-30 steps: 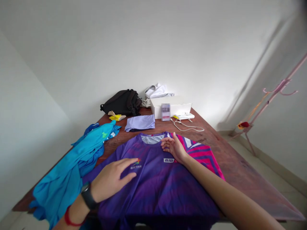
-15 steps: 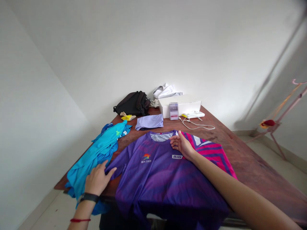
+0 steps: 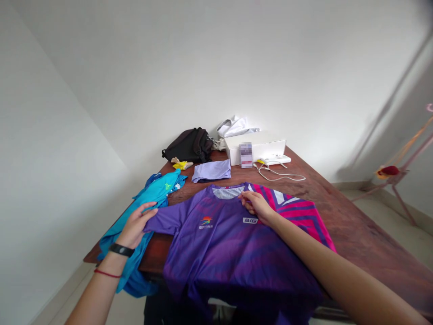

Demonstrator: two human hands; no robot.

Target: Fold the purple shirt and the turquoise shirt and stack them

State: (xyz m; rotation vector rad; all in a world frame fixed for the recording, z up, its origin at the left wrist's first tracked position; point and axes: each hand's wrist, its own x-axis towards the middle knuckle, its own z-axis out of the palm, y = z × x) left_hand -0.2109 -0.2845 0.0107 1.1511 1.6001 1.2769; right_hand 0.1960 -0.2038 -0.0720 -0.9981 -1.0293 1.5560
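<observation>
A purple T-shirt (image 3: pixel 216 243) lies front side up, its collar away from me and its lower part hanging over the near table edge. My left hand (image 3: pixel 137 221) is closed on the hem of the left-side sleeve, fingers partly hidden behind it. By the right side of the collar, my right hand (image 3: pixel 257 205) has its thumb and fingers pinched together on the fabric. The pink-striped sleeve (image 3: pixel 301 214) spreads out beyond my right forearm. Blue clothing (image 3: pixel 135 225) lies in a loose heap at the left, under and beside my left hand.
On the wooden table (image 3: pixel 365 239), a folded lavender cloth (image 3: pixel 211 170) lies beyond the collar. Behind are a black bag (image 3: pixel 187 143), a yellow packet (image 3: pixel 181 164), a white box (image 3: pixel 264 149), white cloth (image 3: pixel 235 126) and a power strip (image 3: pixel 275 160) with a cable. A pinkish stand (image 3: pixel 402 180) is at right.
My left hand has moved up and taken hold of the sleeve hem, which is now drawn outward and flatter. My right hand's raised thumb has closed onto its fingers at the collar.
</observation>
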